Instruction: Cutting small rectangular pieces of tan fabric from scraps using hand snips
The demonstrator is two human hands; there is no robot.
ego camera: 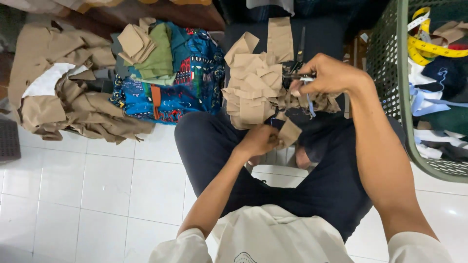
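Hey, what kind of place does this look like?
Probably a small tailoring or sewing workspace on a tiled floor: cut tan fabric pieces, scissors in the right hand, and a yellow measuring tape in a basket.

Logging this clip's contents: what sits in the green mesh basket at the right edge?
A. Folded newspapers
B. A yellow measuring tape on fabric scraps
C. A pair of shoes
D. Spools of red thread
B: a yellow measuring tape curls over light and dark fabric scraps inside the green mesh basket.

Setting: home tailoring corner on white tiled floor. Evidence: heaps of cut tan fabric pieces, patterned blue cloth, green basket holding yellow measuring tape.
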